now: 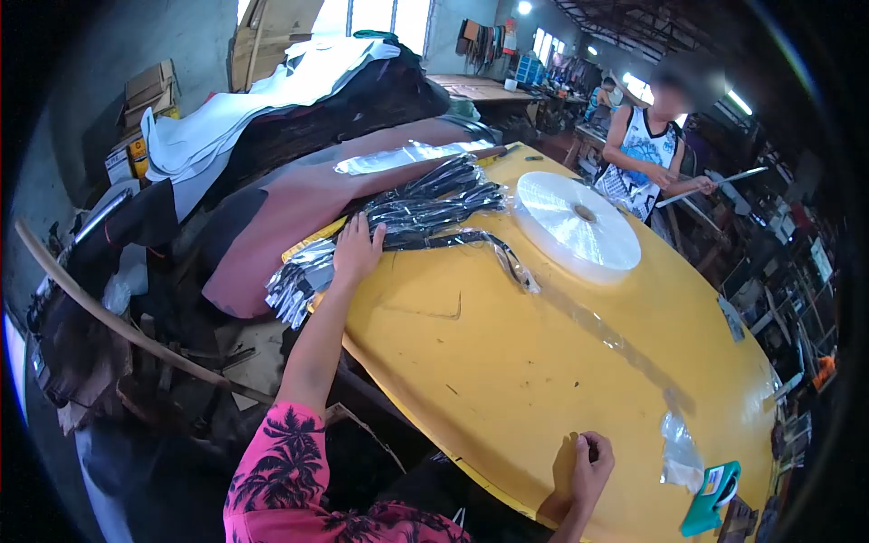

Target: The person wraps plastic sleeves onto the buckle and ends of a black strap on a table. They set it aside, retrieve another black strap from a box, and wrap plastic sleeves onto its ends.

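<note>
My left hand (358, 249) rests on the left end of a bundle of dark strips in shiny clear plastic (434, 199), at the far left of the yellow table (471, 362). Its fingers are spread a little. Near the table's front edge is my right hand (593, 457), fingers curled together; whatever they may hold is too small to make out. A large roll of clear plastic film (579, 226) lies flat beyond the bundle. To the right of my right hand, a clear plastic piece (679, 452) lies beside a green tape dispenser (711, 498).
Reddish-brown sheets (272, 217) and stacked white sheets (244, 118) lie at the back left. A curved wooden rod (136, 335) crosses the left side. Another person (647, 149) stands beyond the table, holding a long thin strip (738, 176).
</note>
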The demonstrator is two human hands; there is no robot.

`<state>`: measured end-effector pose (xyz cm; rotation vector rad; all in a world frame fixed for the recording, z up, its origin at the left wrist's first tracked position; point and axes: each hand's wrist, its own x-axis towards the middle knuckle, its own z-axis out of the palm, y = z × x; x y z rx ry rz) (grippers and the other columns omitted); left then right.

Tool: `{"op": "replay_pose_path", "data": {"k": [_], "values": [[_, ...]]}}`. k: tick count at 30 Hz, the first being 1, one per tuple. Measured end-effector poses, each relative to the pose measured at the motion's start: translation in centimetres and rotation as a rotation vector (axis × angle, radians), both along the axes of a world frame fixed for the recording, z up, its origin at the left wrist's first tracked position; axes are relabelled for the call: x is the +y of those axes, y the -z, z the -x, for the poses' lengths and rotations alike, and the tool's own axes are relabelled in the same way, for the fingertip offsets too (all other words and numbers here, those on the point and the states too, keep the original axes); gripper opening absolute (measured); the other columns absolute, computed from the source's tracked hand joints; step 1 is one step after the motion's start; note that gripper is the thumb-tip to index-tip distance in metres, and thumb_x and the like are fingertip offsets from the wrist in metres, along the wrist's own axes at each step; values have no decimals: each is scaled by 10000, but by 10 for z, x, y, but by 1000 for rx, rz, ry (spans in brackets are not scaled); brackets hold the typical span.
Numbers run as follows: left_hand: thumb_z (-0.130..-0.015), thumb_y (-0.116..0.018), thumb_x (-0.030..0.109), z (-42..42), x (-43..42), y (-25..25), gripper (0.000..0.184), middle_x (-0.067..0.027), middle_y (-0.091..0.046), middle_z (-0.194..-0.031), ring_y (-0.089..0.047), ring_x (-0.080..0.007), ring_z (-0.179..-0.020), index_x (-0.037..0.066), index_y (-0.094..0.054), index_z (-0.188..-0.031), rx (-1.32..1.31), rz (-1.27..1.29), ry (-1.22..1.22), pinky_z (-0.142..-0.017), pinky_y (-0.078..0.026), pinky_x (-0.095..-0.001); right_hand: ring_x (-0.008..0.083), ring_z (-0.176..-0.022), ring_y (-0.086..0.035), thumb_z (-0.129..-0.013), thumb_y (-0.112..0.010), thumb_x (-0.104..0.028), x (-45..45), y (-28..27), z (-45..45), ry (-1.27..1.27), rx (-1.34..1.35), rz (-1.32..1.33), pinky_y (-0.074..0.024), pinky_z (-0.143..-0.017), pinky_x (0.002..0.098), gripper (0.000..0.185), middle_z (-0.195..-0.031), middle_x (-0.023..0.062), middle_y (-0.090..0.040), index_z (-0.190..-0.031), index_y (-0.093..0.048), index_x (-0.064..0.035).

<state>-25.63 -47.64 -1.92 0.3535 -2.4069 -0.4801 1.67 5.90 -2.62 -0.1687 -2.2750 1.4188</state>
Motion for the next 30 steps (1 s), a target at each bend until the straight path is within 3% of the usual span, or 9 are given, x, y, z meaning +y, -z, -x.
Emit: {"op": "replay_pose_path", "data": {"k": [10, 12, 18, 21, 23, 26, 30], "values": [[-1058, -407, 490, 2, 5, 2, 673, -242, -482, -1510, -469, -400, -1382, -39, -447, -1472, 63, 167, -74, -1147, -361, -505, 122, -804, -571, -937, -689, -89, -5, -13, -3, -5, -35, -42, -479, -743, 272, 125, -896, 46, -637, -989, -680, 25], [-1053, -442, 456, -3, 7, -3, 628, -221, -496, -1505, -472, -374, -1387, -27, -480, -1453, 271, 339, -34, -1152, -355, -508, 163, -796, -594, -916, -701, -82, -6, -9, -2, 30, -33, 12, -486, -745, 298, 134, -868, 84, -630, -969, -680, 39], [-969, -633, 230, -21, 25, -8, 411, -193, -566, -1442, -506, -369, -1354, -16, -599, -1297, 429, 434, 152, -1143, -375, -484, 194, -801, -616, -914, -697, -82, -7, -20, -5, 0, -42, 11, -496, -745, 316, 134, -879, 102, -645, -976, -684, 36], [-937, -671, 180, -55, 60, -3, 399, -195, -600, -1401, -549, -369, -1312, 9, -613, -1293, 325, 247, 367, -1109, -422, -467, 208, -800, -620, -910, -694, -77, -6, -21, -6, -2, -32, 22, -496, -742, 320, 134, -878, 112, -642, -983, -686, 35], [-911, -702, 167, -96, 94, -6, 377, -187, -633, -1361, -583, -374, -1271, 35, -647, -1261, 191, -19, 444, -1069, -464, -460, 213, -798, -620, -908, -695, -74, -7, -25, -6, 4, -38, 1, -496, -741, 321, 135, -880, 115, -641, -984, -686, 37], [-910, -711, 190, -118, 109, 2, 348, -191, -661, -1314, -631, -382, -1197, 33, -674, -1219, 89, 135, 479, -1020, -502, -468, 225, -799, -620, -903, -696, -70, -8, -28, -6, -14, -64, -35, -496, -745, 322, 136, -882, 120, -640, -982, -684, 40], [-918, -706, 180, -111, 114, -2, 255, -192, -712, -1185, -685, -374, -1080, 13, -714, -1111, 98, -3, 430, -952, -538, -451, 219, -817, -617, -912, -693, -79, -8, -22, -4, -8, -76, -22, -493, -768, 314, 140, -876, 116, -630, -987, -678, 38]]}}
